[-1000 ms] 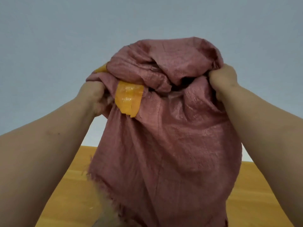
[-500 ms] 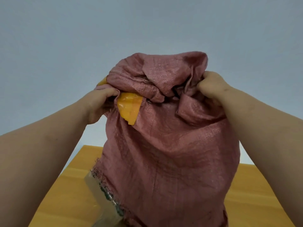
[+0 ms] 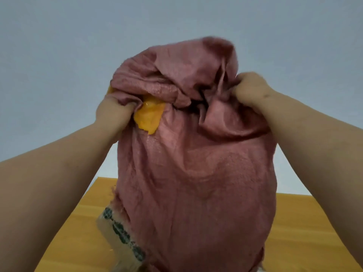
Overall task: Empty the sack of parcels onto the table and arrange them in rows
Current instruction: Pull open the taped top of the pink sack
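Sack (image 3: 196,173) upended over table (image 3: 82,222), mouth down to dump | L hand (image 3: 113,112) + R hand (image 3: 248,91) fisted on bunched bottom | parcel (image 3: 119,238) sliding out low-left | rows not started

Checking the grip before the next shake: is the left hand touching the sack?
Touching. The head view shows the left hand with its fingers curled into bunched cloth of the sack, beside the yellow patch.

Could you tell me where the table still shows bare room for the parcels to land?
Bare table shows left of the sack, between it and the left forearm, and again right of the sack up to the table's far edge. The frayed sack mouth at lower left is crowded: a taped parcel pokes out there.
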A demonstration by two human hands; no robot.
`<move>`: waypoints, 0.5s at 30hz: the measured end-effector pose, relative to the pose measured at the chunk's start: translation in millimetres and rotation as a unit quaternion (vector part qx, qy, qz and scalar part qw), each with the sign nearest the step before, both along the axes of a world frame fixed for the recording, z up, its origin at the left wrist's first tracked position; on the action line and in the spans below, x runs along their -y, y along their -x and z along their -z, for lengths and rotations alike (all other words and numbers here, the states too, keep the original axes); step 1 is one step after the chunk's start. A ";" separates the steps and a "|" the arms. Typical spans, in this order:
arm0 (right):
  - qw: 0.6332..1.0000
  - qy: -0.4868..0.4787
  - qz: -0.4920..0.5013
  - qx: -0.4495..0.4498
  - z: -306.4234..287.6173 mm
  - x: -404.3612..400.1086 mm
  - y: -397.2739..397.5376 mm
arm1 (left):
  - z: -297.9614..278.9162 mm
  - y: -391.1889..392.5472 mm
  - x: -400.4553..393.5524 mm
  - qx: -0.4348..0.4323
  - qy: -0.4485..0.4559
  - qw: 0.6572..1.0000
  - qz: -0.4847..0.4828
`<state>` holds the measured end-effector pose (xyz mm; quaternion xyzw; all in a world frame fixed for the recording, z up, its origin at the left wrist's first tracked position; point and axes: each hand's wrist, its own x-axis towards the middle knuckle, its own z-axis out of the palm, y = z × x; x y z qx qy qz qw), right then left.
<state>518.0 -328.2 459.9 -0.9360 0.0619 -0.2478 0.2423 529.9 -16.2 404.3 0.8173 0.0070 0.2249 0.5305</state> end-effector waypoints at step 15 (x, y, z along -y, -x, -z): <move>0.958 0.224 0.093 -0.155 22.9 15.2 12.7 | 18.3 -2.6 -20.1 -0.003 0.143 0.983 -0.117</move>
